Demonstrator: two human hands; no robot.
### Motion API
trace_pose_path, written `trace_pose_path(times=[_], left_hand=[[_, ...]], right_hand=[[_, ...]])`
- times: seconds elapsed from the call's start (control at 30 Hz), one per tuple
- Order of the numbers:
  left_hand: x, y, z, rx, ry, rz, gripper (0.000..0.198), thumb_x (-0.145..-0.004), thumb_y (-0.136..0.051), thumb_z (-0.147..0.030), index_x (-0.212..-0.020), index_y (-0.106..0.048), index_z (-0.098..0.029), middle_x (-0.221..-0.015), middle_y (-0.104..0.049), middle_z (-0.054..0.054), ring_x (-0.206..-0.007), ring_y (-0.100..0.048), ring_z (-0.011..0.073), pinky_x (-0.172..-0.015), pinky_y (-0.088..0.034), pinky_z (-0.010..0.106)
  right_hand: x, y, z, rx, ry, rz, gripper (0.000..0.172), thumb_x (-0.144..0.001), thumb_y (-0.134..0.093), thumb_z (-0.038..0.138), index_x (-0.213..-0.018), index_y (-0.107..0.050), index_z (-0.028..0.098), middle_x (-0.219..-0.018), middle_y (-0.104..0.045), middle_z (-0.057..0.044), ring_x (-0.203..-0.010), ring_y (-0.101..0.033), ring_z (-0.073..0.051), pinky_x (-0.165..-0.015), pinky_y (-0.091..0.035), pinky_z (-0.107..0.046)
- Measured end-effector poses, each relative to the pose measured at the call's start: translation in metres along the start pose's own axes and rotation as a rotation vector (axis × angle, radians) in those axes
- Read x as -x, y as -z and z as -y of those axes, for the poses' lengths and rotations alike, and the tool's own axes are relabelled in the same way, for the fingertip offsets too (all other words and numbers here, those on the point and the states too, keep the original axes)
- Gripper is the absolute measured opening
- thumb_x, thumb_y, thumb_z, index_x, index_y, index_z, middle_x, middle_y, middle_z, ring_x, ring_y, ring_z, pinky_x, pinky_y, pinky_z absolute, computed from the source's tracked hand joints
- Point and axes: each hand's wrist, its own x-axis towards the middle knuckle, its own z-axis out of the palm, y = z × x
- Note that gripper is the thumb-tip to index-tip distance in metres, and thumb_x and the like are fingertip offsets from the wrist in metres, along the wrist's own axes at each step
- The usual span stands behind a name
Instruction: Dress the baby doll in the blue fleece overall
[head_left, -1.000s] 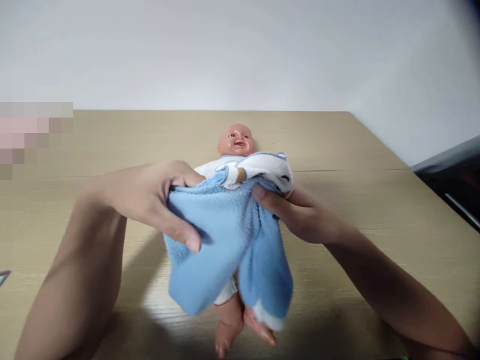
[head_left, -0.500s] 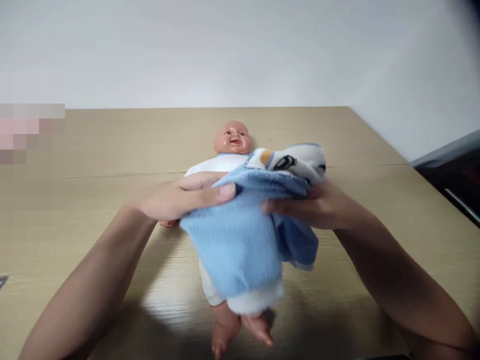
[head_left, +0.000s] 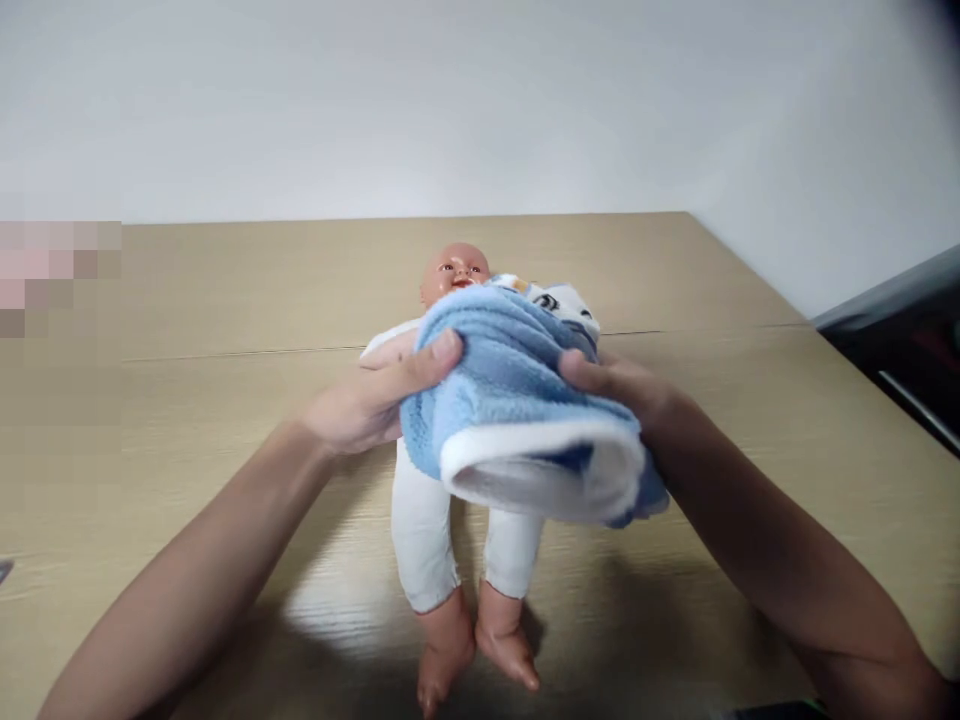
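Note:
A baby doll (head_left: 431, 520) in white clothes lies on its back on the wooden table (head_left: 225, 310), head away from me and bare feet toward me. Both hands hold a light blue fleece garment (head_left: 502, 400) with a white cuff and a printed white part, bunched above the doll's chest. My left hand (head_left: 375, 400) grips its left side, thumb on top. Gripping its right side is my right hand (head_left: 615, 385). The garment hides the doll's torso and part of its face.
A white wall rises behind the table. A dark object (head_left: 900, 340) stands off the table's right edge. A blurred patch (head_left: 52, 275) sits at the far left, and a small dark thing (head_left: 4, 570) shows at the left edge.
The blue garment has been gathered and lifted up from over the doll's legs toward its chest, uncovering the white trouser legs. Both hands moved up with it.

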Motion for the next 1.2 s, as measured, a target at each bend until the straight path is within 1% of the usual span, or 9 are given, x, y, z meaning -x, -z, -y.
trace_pose_path(times=[0.1, 0.17, 0.23, 0.33, 0.4, 0.5, 0.63, 0.9, 1.2], left_hand=[[-0.005, -0.002, 0.008, 0.129, 0.078, 0.025, 0.052, -0.103, -0.076, -0.064, -0.125, -0.08, -0.018, -0.109, -0.087, 0.014, -0.114, -0.085, 0.0365, -0.101, -0.071, 0.046], [-0.005, 0.0, 0.008, 0.127, 0.079, 0.079, 0.054, -0.099, -0.08, -0.067, -0.125, -0.081, -0.019, -0.107, -0.086, 0.014, -0.115, -0.085, 0.0374, -0.1, -0.072, 0.046], [-0.002, 0.001, 0.004, 0.073, 0.035, 0.118, 0.059, -0.088, -0.092, -0.066, -0.124, -0.081, -0.021, -0.111, -0.086, 0.012, -0.118, -0.083, 0.0383, -0.098, -0.071, 0.044], [0.011, -0.004, -0.008, -0.122, -0.027, 0.02, 0.063, -0.076, -0.104, -0.041, -0.13, -0.079, -0.024, -0.112, -0.083, 0.005, -0.115, -0.08, 0.0323, -0.093, -0.067, 0.035], [0.026, -0.013, -0.013, -0.227, 0.025, -0.121, 0.056, -0.085, -0.098, -0.035, -0.136, -0.077, -0.027, -0.111, -0.081, 0.0, -0.112, -0.077, 0.0274, -0.087, -0.063, 0.029], [0.055, -0.033, -0.014, -0.26, 0.129, -0.319, 0.04, -0.103, -0.081, -0.04, -0.14, -0.073, -0.028, -0.129, -0.08, 0.003, -0.126, -0.073, 0.0297, -0.096, -0.061, 0.031], [0.09, -0.054, -0.005, -0.34, 0.139, -0.467, 0.038, -0.103, -0.078, -0.037, -0.139, -0.069, -0.028, -0.142, -0.076, 0.004, -0.131, -0.07, 0.03, -0.113, -0.055, 0.035], [0.156, -0.097, 0.038, -0.486, 0.386, -0.555, 0.036, -0.106, -0.062, -0.035, -0.142, -0.058, -0.031, -0.136, -0.078, 0.006, -0.114, -0.076, 0.0301, -0.095, -0.063, 0.039], [0.172, -0.121, 0.074, -0.731, 0.586, -0.578, 0.053, -0.107, -0.052, -0.04, -0.155, -0.038, -0.024, -0.123, -0.082, 0.018, -0.103, -0.081, 0.0427, -0.084, -0.057, 0.051]], right_hand=[[-0.005, 0.013, 0.001, 0.036, -0.052, 0.434, 0.06, -0.078, -0.097, 0.073, -0.101, -0.086, 0.019, -0.09, -0.085, -0.009, -0.088, -0.084, -0.028, -0.083, -0.071, -0.035], [-0.005, 0.017, 0.005, 0.083, -0.123, 0.626, 0.047, -0.074, -0.105, 0.058, -0.087, -0.086, 0.017, -0.084, -0.084, -0.008, -0.079, -0.081, -0.026, -0.076, -0.069, -0.032], [0.001, 0.012, 0.012, 0.115, -0.127, 0.521, 0.034, -0.073, -0.109, 0.038, -0.087, -0.085, 0.018, -0.084, -0.083, -0.004, -0.079, -0.081, -0.023, -0.079, -0.068, -0.03], [0.017, -0.013, 0.024, 0.207, -0.051, 0.106, 0.029, -0.082, -0.102, 0.021, -0.106, -0.086, 0.023, -0.1, -0.086, 0.001, -0.103, -0.083, -0.023, -0.101, -0.066, -0.031], [0.025, -0.033, 0.029, 0.294, 0.015, -0.064, 0.03, -0.089, -0.095, 0.015, -0.115, -0.085, 0.025, -0.116, -0.086, 0.001, -0.118, -0.08, -0.023, -0.111, -0.062, -0.032], [0.027, -0.054, 0.025, 0.389, 0.135, -0.192, 0.019, -0.09, -0.092, 0.017, -0.104, -0.082, 0.023, -0.103, -0.082, 0.002, -0.099, -0.078, -0.022, -0.09, -0.063, -0.03], [0.021, -0.063, 0.012, 0.468, 0.034, -0.087, 0.011, -0.093, -0.087, 0.021, -0.089, -0.076, 0.022, -0.085, -0.076, 0.002, -0.083, -0.07, -0.019, -0.077, -0.059, -0.029], [0.046, -0.081, -0.02, 0.681, -0.276, 0.22, 0.004, -0.101, -0.069, 0.025, -0.101, -0.071, 0.022, -0.092, -0.078, 0.002, -0.079, -0.069, -0.018, -0.071, -0.053, -0.03], [0.06, -0.099, -0.064, 1.204, -0.312, 0.157, 0.034, -0.098, -0.063, 0.029, -0.129, -0.064, 0.017, -0.101, -0.078, -0.008, -0.081, -0.071, -0.027, -0.07, -0.038, -0.04]])
